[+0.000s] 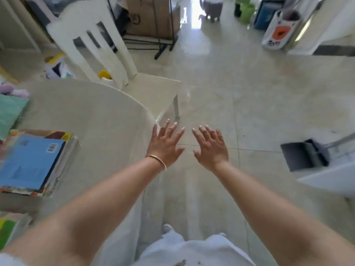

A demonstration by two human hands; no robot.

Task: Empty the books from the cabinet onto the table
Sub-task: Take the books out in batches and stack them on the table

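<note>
Both hands, left hand (165, 144) and right hand (210, 148), are hanging spread and empty beyond the table (99, 116) edge. Books (32, 162) are lying stacked there; likely heavy, stiff, slick-covered, so you're better gripping under the edges.

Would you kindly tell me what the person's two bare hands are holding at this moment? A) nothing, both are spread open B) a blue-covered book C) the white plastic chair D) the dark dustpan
A: the left hand and right hand show splayed fingers over the floor, gripping nothing, while the blue-covered book lies on the stack on the round cream table.
</note>
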